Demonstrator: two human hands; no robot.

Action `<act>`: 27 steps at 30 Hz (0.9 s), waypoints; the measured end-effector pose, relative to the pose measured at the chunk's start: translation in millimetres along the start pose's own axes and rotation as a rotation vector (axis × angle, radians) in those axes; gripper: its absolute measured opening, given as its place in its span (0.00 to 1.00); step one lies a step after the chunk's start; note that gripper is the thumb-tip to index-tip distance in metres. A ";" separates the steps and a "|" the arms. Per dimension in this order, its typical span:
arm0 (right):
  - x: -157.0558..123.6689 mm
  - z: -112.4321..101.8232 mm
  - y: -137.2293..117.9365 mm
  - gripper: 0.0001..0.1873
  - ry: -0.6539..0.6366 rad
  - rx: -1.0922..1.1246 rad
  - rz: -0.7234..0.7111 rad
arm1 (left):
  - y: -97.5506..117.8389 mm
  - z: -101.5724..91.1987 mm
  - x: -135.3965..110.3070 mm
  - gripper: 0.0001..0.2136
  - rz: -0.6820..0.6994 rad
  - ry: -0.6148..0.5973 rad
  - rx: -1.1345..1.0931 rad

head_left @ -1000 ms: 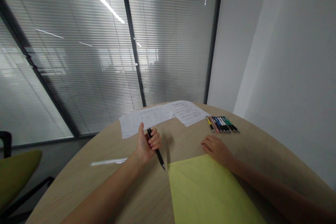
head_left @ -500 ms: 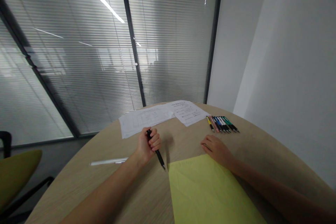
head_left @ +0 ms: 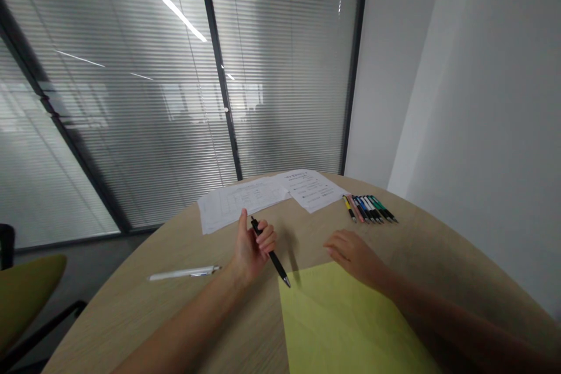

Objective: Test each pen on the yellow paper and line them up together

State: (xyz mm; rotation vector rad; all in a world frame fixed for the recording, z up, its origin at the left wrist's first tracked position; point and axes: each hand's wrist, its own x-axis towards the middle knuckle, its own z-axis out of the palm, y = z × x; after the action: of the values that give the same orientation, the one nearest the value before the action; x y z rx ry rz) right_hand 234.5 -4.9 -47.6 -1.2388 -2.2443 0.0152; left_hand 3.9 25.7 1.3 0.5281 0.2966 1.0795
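Observation:
My left hand (head_left: 254, 248) is raised over the table with its fingers wrapped around a black pen (head_left: 277, 266). Its thumb sticks up off the barrel. The pen slants down to the right, its silver tip over the top left corner of a yellow sheet of paper (head_left: 346, 321). At the upper edge of that sheet is my right hand (head_left: 355, 257), fingers stretched to the left and loosely bent, nothing visible in them. A white pen (head_left: 182, 273) lies on the table left of my left wrist.
Beyond my right hand, several pens (head_left: 370, 209) lie side by side in a row on the round wooden table (head_left: 219, 327). Printed white sheets (head_left: 312, 190) cover part of the far edge. A green chair (head_left: 30, 292) stands at the left.
My left hand has shifted right with the black pen, and its thumb has lifted off the pen's top. My right hand has slid a little to the left.

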 end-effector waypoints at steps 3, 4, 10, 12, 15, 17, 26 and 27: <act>-1.6 -8.9 -35.1 0.13 -0.127 0.302 0.040 | -7.7 9.4 -2.8 0.25 0.023 0.067 0.001; -2.6 -10.7 -45.1 0.13 -0.160 0.387 0.062 | -10.3 12.2 -3.7 0.24 0.033 0.089 0.012; -4.7 -5.1 -57.2 0.14 -0.218 0.623 0.337 | -21.8 19.7 -5.7 0.21 0.052 0.169 0.099; -2.3 -1.7 -48.7 0.16 -0.166 0.681 0.376 | -24.5 17.2 -3.9 0.19 0.037 0.179 0.145; 2.4 -1.0 -34.3 0.19 -0.095 0.768 0.407 | -27.3 9.3 0.4 0.13 0.044 0.181 0.313; 5.5 -1.6 -23.3 0.21 -0.056 0.833 0.429 | -26.3 3.6 2.6 0.06 0.056 0.157 0.497; 20.0 8.4 28.7 0.23 0.011 1.077 0.626 | -3.2 -8.2 9.0 0.03 0.188 -0.006 1.113; 22.5 9.4 31.2 0.23 0.004 1.076 0.636 | -2.6 -10.4 11.8 0.02 0.207 0.003 1.148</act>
State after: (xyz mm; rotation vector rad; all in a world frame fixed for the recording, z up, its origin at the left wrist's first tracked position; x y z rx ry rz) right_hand 244.9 32.9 -53.4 -1.1839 -1.3254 1.2559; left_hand 6.2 38.0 -8.6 1.6012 0.8891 1.0345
